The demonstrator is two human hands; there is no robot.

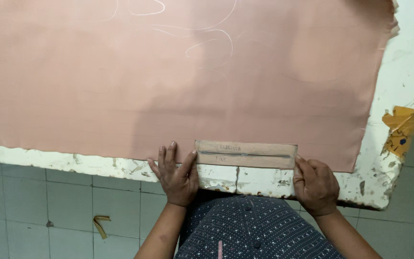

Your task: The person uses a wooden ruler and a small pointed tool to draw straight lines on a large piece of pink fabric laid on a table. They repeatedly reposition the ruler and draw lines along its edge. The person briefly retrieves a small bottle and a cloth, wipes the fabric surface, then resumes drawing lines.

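cardboard template strip (246,154) is laid flat on the pink fabric (168,86), right at the fabric's near edge, long side parallel to that edge.

left hand (177,175) is placed at the strip's left end: fingers spread flat on the fabric and tabletop edge, thumb tip touching the strip's left end. nothing is clasped; the grip is open, pressing only.

right hand (315,184) is set at the strip's right end: fingers curled, fingertips touching that end and its near corner. whether the end is pinched or just pressed can't be told.

the strip is spanned between the two hands, neither hand resting over its middle.

chalk lines (207,33) are seen on the fabric well beyond the strip. white chipped tabletop (398,72) is exposed just nearer than the strip and to its right. yellow tape scrap (400,129) is stuck on the tabletop right of the strip. tiled floor (49,206) is seen below, with a yellow scrap (101,225) on it.
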